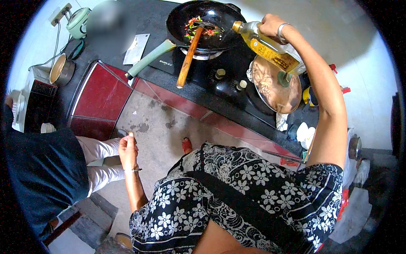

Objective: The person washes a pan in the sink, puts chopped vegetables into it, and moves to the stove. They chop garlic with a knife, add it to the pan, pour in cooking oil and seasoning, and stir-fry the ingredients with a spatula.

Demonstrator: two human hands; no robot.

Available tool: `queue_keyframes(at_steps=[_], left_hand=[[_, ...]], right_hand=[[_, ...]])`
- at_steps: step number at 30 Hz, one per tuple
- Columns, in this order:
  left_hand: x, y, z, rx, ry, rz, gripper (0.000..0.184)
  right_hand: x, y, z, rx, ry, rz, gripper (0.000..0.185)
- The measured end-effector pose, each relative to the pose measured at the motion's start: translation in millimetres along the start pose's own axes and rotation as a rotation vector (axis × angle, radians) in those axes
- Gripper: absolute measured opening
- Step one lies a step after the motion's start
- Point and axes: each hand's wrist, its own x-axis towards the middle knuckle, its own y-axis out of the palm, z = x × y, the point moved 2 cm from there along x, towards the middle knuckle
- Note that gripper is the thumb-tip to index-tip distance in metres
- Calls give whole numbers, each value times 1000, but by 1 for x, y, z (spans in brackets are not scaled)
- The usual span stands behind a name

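Note:
My right hand (270, 26) is wrapped round the upper part of an oil bottle (272, 53). The bottle is tilted, its neck pointing left over the rim of a black wok (177, 25). Chopped red and green pieces (210, 33) lie inside the wok. A spatula (191, 57) rests in it, its wooden handle sticking out toward me. Low on the left, away from the stove, my left hand (128, 150) is closed with the fingertips pinched. Whatever is between them is too small to make out.
Right of the burner knobs stands a large round lid (275, 84). A green-grey handle (152, 58) juts from the wok's left side, near a white paper (136, 49). A pot (62, 71) sits farther left. Another person in a dark top (46, 169) stands close on my left.

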Motion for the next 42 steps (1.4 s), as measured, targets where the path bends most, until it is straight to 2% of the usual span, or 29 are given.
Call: queue_keyframes(at_steps=[3, 8, 11, 13, 16, 19, 21, 24, 25, 27, 29, 30, 31, 32, 34, 35, 37, 39, 41, 42], left_hand=[[5, -1, -3, -14, 30, 41, 25], [9, 3, -32, -54, 99, 29, 20], [4, 20, -85, -56, 191, 26, 19], [7, 38, -119, -121, 309, 38, 18], [-8, 66, -184, -29, 464, 83, 18], [-5, 92, -227, -81, 619, 215, 19], [-14, 117, -254, 61, 764, 235, 21], [-23, 154, -288, -25, 847, 437, 26], [-39, 194, -315, 6, 926, 501, 29], [-116, 327, -349, 80, 1051, 591, 32], [-212, 453, -300, 283, 1199, 519, 31], [-239, 496, -277, 287, 1227, 550, 30], [-244, 511, -266, 297, 1233, 575, 30], [-296, 496, -279, 505, 1045, 505, 33], [-266, 502, -278, 450, 1070, 620, 29], [-263, 503, -276, 459, 1081, 658, 28], [-266, 500, -277, 561, 1136, 630, 31], [-271, 497, -279, 717, 1145, 591, 33], [-247, 503, -277, 744, 1227, 603, 35], [-248, 503, -279, 755, 1228, 630, 33]], right_hand=[[-1, -11, -5, 138, -7, 49, 35], [2, -11, -36, 514, -73, -222, 13], [-8, -22, -49, 917, 116, -186, 11], [-17, -28, -49, 1082, 51, -317, 11], [-25, -28, -46, 1454, -62, -309, 8], [-50, -47, -11, 1399, -162, -380, 10], [-61, -49, 4, 1300, -179, -379, 10], [-85, -44, 27, 1316, -195, -309, 6], [-92, -50, 1, 1294, -179, -311, 5], [-120, -58, -122, 1270, -147, -307, 8], [-192, -25, -257, 1091, -257, -379, 11], [-215, -4, -299, 1044, -277, -392, 12], [-223, 1, -309, 969, -330, -378, 12], [-215, 7, -303, 974, -351, -365, 13], [-201, 10, -293, 975, -354, -305, 15], [-198, 16, -295, 1177, -313, -191, 14], [-207, 7, -283, 1227, -214, -163, 6], [-208, 7, -283, 1095, -321, -258, 6], [-194, 21, -292, 1214, -308, -118, 6], [-199, 11, -281, 1128, -297, -228, 5]])
